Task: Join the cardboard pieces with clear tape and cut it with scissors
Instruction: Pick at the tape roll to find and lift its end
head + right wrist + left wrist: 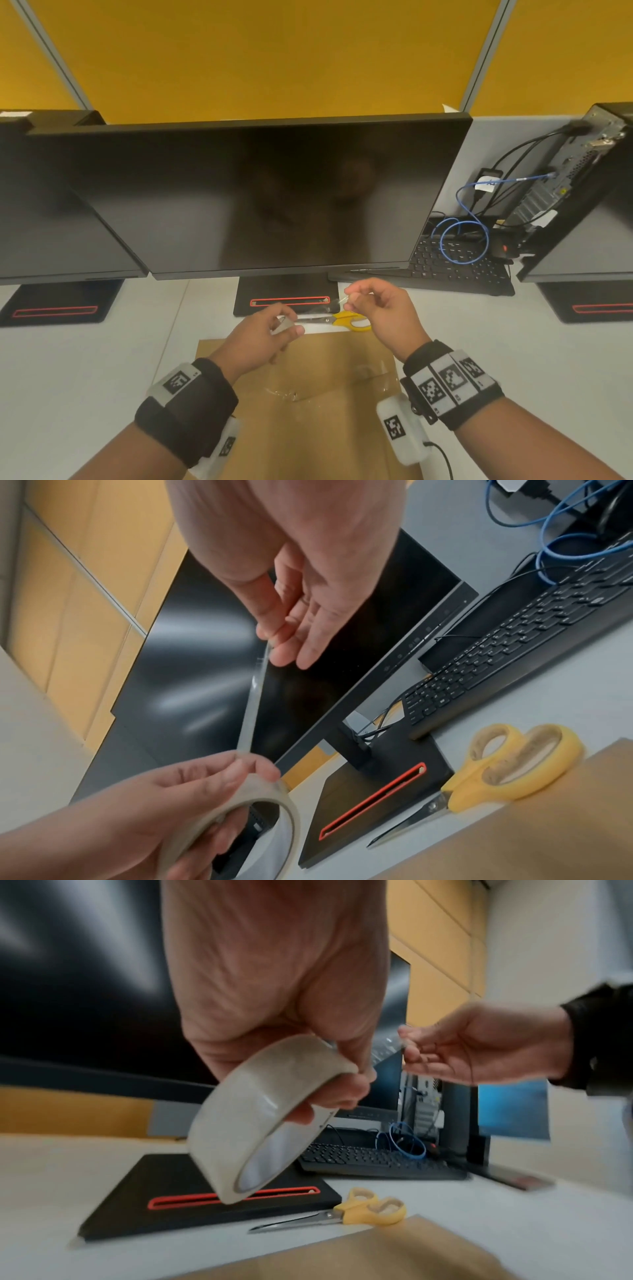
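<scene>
My left hand (274, 329) grips a roll of clear tape (260, 1112) above the desk, fingers through its core. My right hand (356, 296) pinches the free end of the tape strip (255, 693), which is stretched between the two hands. Yellow-handled scissors (346, 320) lie shut on the desk just beyond the brown cardboard pieces (308, 394). The cardboard lies flat under my wrists, with clear tape showing along a seam (329, 385). In the right wrist view the scissors (507, 767) rest at the cardboard's far edge (534, 826).
A large dark monitor (267, 195) stands close behind, its black base with a red slot (289, 301) right beside the scissors. A keyboard (455, 267), blue cable (466, 240) and a small computer (575, 178) sit at the right. Another monitor (51, 212) is left.
</scene>
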`<act>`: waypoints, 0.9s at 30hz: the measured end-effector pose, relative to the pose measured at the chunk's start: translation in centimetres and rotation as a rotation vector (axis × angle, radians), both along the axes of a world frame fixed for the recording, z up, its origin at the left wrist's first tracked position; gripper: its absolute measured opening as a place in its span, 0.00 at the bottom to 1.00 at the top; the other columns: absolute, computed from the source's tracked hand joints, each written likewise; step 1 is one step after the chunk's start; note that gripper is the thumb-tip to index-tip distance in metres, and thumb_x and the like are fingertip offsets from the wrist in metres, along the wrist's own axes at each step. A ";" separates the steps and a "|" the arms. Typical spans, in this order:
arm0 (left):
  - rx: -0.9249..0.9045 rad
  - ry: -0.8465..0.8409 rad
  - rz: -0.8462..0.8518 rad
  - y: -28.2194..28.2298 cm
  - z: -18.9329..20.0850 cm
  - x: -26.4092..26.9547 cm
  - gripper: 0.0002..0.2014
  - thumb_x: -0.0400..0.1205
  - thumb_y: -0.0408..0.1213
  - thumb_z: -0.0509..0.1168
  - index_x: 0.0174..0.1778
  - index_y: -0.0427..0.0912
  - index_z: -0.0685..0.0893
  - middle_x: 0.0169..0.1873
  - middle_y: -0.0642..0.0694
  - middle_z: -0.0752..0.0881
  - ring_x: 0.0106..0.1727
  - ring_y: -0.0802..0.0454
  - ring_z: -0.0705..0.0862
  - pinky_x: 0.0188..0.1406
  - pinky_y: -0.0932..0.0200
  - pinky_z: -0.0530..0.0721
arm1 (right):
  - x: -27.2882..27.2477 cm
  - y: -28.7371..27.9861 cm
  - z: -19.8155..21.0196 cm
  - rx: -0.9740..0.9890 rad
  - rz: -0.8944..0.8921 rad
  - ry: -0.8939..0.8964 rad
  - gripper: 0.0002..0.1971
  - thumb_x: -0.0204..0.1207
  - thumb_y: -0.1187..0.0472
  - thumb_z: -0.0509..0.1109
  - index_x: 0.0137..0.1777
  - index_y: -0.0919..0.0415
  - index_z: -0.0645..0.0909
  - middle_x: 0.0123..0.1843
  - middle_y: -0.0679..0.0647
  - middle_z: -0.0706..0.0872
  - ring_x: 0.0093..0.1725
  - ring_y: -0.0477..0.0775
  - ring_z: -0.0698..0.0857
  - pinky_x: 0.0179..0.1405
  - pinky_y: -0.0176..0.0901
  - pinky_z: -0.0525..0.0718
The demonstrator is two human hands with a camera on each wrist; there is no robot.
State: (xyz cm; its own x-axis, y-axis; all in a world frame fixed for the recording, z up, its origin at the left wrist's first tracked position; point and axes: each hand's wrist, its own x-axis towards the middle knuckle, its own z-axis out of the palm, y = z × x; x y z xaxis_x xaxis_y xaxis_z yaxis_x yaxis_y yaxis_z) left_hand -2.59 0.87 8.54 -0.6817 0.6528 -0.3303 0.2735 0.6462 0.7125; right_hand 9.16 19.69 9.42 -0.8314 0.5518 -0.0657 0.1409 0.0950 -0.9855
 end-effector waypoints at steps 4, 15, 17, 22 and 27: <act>0.086 -0.184 -0.060 -0.5 0.9 0.1 0.08 0.82 0.51 0.63 0.56 0.61 0.78 0.38 0.50 0.90 0.29 0.60 0.81 0.41 0.59 0.84 | 0.0 1.6 -0.9 -0.155 -0.042 -0.062 0.10 0.78 0.72 0.69 0.43 0.58 0.86 0.37 0.50 0.86 0.38 0.48 0.91 0.50 0.41 0.87; -0.189 0.090 -0.061 0.4 -0.7 -0.3 0.10 0.77 0.57 0.66 0.43 0.55 0.83 0.30 0.52 0.85 0.34 0.57 0.84 0.46 0.53 0.87 | 1.8 1.4 -2.6 -0.193 -0.084 -0.144 0.11 0.76 0.75 0.69 0.38 0.61 0.87 0.37 0.55 0.87 0.36 0.53 0.89 0.46 0.36 0.89; -0.270 0.193 -0.063 0.7 -1.0 -0.2 0.14 0.75 0.61 0.66 0.41 0.55 0.82 0.34 0.55 0.84 0.39 0.55 0.84 0.50 0.52 0.85 | 2.2 1.7 -3.0 -0.205 -0.103 -0.151 0.10 0.77 0.75 0.69 0.39 0.62 0.86 0.35 0.54 0.87 0.33 0.48 0.89 0.43 0.33 0.89; -0.244 -0.021 -0.183 1.4 -0.4 1.0 0.17 0.80 0.59 0.61 0.49 0.49 0.82 0.31 0.50 0.87 0.31 0.55 0.82 0.43 0.58 0.83 | 3.5 3.3 -4.3 -0.251 -0.108 -0.220 0.11 0.76 0.77 0.69 0.39 0.64 0.86 0.37 0.58 0.87 0.31 0.47 0.88 0.41 0.34 0.89; -0.171 -0.158 -0.271 0.3 -0.4 0.7 0.09 0.85 0.48 0.59 0.56 0.51 0.79 0.34 0.51 0.87 0.36 0.55 0.84 0.52 0.53 0.83 | 5.1 4.4 -5.9 -0.294 -0.089 -0.309 0.13 0.75 0.80 0.68 0.33 0.66 0.85 0.38 0.59 0.88 0.32 0.49 0.88 0.37 0.33 0.89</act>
